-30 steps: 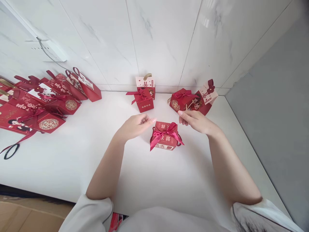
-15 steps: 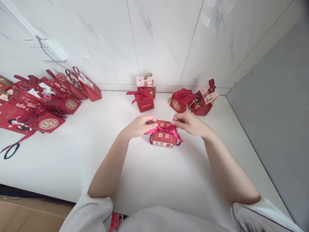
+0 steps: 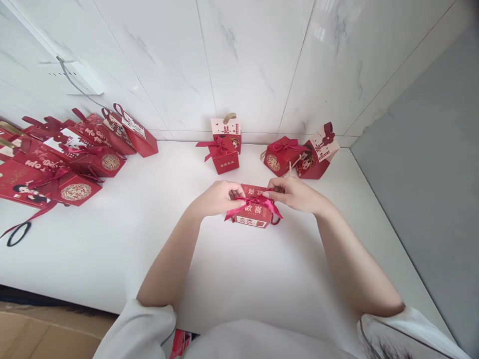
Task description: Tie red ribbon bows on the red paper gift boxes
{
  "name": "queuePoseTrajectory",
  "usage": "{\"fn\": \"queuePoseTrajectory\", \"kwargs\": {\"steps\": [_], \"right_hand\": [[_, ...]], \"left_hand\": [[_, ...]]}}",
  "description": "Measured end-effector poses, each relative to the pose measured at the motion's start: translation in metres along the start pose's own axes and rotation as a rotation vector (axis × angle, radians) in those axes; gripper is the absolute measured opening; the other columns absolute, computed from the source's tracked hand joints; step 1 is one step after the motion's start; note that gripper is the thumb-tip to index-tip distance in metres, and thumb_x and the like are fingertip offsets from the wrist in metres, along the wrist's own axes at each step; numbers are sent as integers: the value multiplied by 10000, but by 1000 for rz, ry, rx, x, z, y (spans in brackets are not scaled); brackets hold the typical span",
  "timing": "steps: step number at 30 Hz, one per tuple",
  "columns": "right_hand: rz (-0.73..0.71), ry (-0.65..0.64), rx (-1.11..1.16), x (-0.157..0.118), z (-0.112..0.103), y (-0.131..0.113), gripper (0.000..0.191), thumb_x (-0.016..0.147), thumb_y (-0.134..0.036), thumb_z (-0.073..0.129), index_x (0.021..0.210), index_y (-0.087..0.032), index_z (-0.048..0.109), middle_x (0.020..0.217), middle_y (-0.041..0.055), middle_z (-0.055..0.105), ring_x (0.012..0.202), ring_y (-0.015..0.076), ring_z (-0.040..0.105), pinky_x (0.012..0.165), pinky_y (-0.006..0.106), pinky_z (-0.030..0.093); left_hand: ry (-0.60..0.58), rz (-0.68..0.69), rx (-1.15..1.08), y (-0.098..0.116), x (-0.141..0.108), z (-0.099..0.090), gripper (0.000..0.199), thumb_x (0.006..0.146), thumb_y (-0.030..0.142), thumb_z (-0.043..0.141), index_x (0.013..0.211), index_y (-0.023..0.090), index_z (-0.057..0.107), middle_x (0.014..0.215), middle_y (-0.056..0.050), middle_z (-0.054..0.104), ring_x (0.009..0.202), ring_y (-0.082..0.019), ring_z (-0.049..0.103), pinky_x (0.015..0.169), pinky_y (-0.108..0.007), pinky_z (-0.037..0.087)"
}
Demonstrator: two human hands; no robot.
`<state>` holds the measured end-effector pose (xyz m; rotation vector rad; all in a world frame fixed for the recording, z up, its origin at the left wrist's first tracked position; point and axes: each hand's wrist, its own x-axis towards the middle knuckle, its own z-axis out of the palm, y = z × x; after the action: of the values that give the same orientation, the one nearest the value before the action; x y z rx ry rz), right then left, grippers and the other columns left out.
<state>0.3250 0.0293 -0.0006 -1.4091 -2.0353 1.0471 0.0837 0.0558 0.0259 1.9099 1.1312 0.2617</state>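
Note:
A small red gift box [image 3: 251,220] with gold lettering and a pale printed panel rests on the white table in front of me. Across its top lies a bow of shiny crimson ribbon [image 3: 258,200], its tails hanging to both sides. My left hand [image 3: 223,196] pinches the left side of the bow between thumb and fingers. On the other side, my right hand [image 3: 288,193] is closed on the right loop. Dark red cord shows at the box's lower sides. The fingertips partly cover the box's top corners.
Two red boxes stand behind, one a bow-tied box [image 3: 224,162]. To the right are a hexagonal box [image 3: 275,159] and a tall box [image 3: 312,167]. Several boxes [image 3: 77,189] crowd the left, near a black ring [image 3: 18,234]. A tiled wall [image 3: 250,65] borders the table [image 3: 243,279].
The bow now sits slightly lower over the lettering on the box's front. My left hand has shifted a little down, and the ribbon's tails have moved slightly.

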Motion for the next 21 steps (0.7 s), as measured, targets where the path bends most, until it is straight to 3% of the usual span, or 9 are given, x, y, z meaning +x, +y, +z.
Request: {"fn": "queuePoseTrajectory", "kwargs": {"steps": [7, 11, 14, 21], "right_hand": [[-42, 41, -74, 3, 3, 5, 386, 921, -506, 460, 666, -218, 491, 560, -29, 466, 580, 142, 427, 585, 279, 329], [-213, 190, -111, 5, 9, 2, 142, 895, -359, 532, 863, -226, 571, 871, 35, 618, 800, 196, 551, 738, 327, 409], [-353, 193, -139, 8, 21, -4, 110, 860, -239, 544, 960, -235, 592, 1026, 66, 607, 973, 234, 550, 881, 378, 399], [-339, 206, -176, 17, 45, -4, 153, 780, -117, 534, 881, -225, 575, 964, 36, 595, 940, 220, 526, 909, 398, 360]], "left_hand": [[14, 24, 25, -1, 0, 2, 221, 801, 409, 564, 776, 200, 632, 765, -3, 652, 639, -136, 580, 517, -236, 403], [44, 4, 23, -1, 1, 2, 225, 813, 407, 554, 793, 199, 639, 784, -6, 653, 641, -133, 571, 530, -242, 399], [47, 6, 32, 1, 1, 2, 221, 820, 397, 552, 790, 198, 642, 772, 0, 644, 623, -120, 544, 525, -240, 375], [46, 55, 50, 3, 1, 2, 198, 836, 365, 545, 786, 199, 641, 763, 9, 633, 604, -104, 504, 525, -238, 351]]}}
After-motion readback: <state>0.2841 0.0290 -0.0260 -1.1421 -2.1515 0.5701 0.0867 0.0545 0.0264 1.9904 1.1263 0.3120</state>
